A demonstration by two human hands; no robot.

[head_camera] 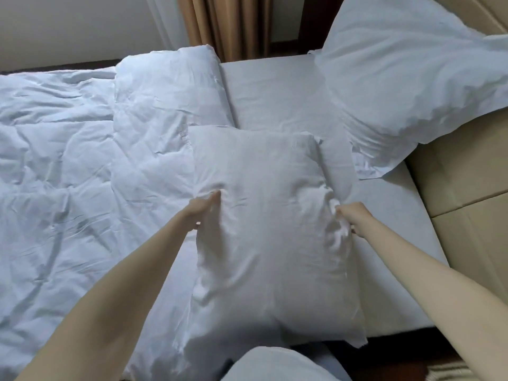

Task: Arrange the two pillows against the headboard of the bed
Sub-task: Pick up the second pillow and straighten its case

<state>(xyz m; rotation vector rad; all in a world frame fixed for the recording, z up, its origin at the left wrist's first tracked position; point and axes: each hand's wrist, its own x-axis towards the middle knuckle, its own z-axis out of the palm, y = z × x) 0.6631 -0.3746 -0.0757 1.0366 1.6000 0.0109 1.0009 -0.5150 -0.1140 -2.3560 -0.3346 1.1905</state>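
Observation:
I hold a white pillow (pixel 269 232) by its two long sides above the near edge of the bed. My left hand (pixel 204 209) pinches its left side and my right hand (pixel 353 217) grips bunched fabric on its right side. A second white pillow (pixel 406 72) leans tilted against the tan padded headboard (pixel 461 171) at the upper right, its lower corner resting on the sheet.
A rumpled white duvet (pixel 90 160) covers the left part of the bed, its folded edge near the middle. Bare fitted sheet (pixel 277 92) lies between duvet and headboard. Brown curtains (pixel 233 23) hang beyond the far side. A striped rug (pixel 450 372) shows at the bottom right.

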